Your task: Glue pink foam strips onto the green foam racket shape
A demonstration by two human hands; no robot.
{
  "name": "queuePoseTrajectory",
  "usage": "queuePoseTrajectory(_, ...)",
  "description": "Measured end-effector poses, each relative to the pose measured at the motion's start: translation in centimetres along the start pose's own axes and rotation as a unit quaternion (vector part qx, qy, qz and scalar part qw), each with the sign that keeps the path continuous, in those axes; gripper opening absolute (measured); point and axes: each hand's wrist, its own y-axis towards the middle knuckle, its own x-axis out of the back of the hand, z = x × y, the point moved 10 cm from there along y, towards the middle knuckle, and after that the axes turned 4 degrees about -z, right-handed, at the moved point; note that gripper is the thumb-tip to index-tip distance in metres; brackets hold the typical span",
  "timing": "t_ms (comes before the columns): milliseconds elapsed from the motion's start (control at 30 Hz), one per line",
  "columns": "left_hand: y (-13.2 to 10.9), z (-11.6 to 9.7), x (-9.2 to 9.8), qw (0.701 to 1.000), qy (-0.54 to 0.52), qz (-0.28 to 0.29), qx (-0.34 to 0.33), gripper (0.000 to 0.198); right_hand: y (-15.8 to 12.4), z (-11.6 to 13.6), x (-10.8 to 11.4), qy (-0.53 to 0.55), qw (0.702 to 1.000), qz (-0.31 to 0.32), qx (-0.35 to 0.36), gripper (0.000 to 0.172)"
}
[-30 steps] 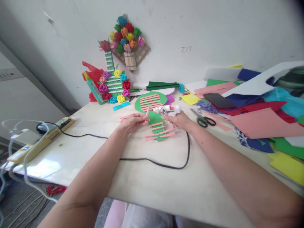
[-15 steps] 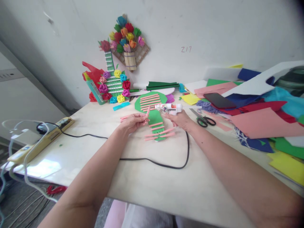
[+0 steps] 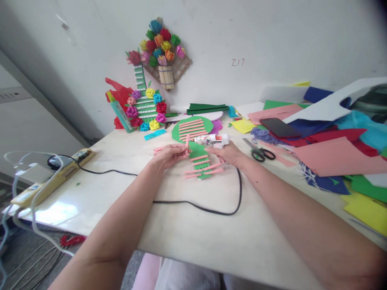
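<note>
Pinched in my left hand (image 3: pixel 173 155) is a pink paper stick (image 3: pixel 187 141), held nearly upright. My right hand (image 3: pixel 222 152) grips a white glue gun (image 3: pixel 213 139), its nozzle pointing left, close to the stick; whether they touch I cannot tell. Beneath both hands lies a green paper cutout (image 3: pixel 198 150) with a wide far part and a narrow near part. Several pink sticks (image 3: pixel 192 128) run across its wide part. More lie over the narrow end, some loose and crossing past its edges (image 3: pixel 204 171). Another pink stick shows just beyond my left hand.
A black cord (image 3: pixel 193 206) loops across the table to a power strip (image 3: pixel 60 177) at left. Scissors (image 3: pixel 263 154), a phone (image 3: pixel 279 128) and heaped coloured paper (image 3: pixel 341 155) lie at right. A flower-trimmed green craft (image 3: pixel 145 106) and a glue bottle (image 3: pixel 121 117) stand at the wall.
The glue gun in my right hand has shifted slightly left and down, towards the stick. The pink stick in my left hand has turned a little more upright.
</note>
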Motion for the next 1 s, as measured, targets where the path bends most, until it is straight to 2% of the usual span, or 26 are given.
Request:
queuePoseTrajectory(433, -0.14, -0.33, -0.87, 0.999, 0.028, 0.025, -0.010, 0.010, 0.14, -0.06, 0.15, -0.015, 1.000, -0.026, 0.004, 0.037)
queuePoseTrajectory(567, -0.18, -0.30, -0.76, 0.999, 0.036, 0.017, -0.005, 0.009, 0.04, 0.46, 0.29, -0.020, 0.999, -0.029, 0.019, 0.038)
queuePoseTrajectory(1000, 0.03, -0.36, -0.26, 1.000, 0.026, 0.001, -0.013, 0.009, -0.19, 0.32, -0.32, -0.023, 1.000, -0.004, 0.003, 0.040)
